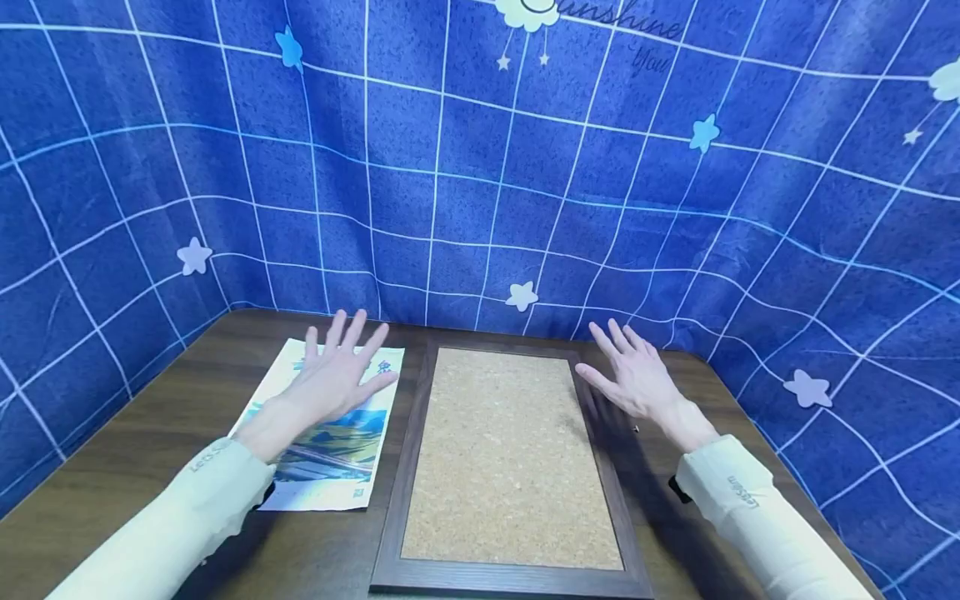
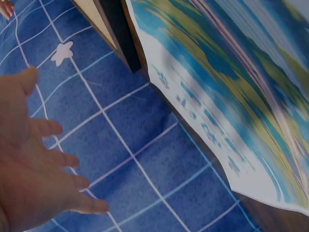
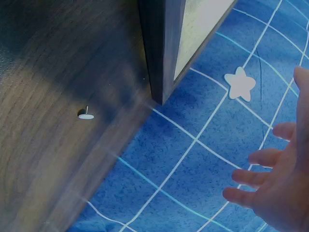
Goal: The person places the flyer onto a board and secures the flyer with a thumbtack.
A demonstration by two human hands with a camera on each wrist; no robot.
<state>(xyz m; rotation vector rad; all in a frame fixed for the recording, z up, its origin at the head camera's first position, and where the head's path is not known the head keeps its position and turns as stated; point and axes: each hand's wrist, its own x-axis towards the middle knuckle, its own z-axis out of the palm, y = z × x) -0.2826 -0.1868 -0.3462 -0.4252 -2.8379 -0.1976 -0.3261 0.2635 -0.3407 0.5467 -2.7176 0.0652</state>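
My left hand (image 1: 330,379) hovers above a printed paper poster (image 1: 337,454), fingers spread and holding nothing. The poster shows a blue and yellow-green landscape with white margins, and my hand and forearm hide part of it. To its right a cork board (image 1: 510,458) in a dark wood frame lies on the table. My right hand (image 1: 637,379) is held over the board's right side, fingers apart and nothing in them. A thumbtack (image 3: 86,116) lies on the table below the right hand, its flat head down and its pin up.
The brown wooden table (image 1: 112,467) carries all of these things. A blue curtain (image 1: 450,167) with white grid lines and stars hangs behind the table and along both sides. A small light speck, too small to identify, lies beside the left sleeve (image 1: 187,508).
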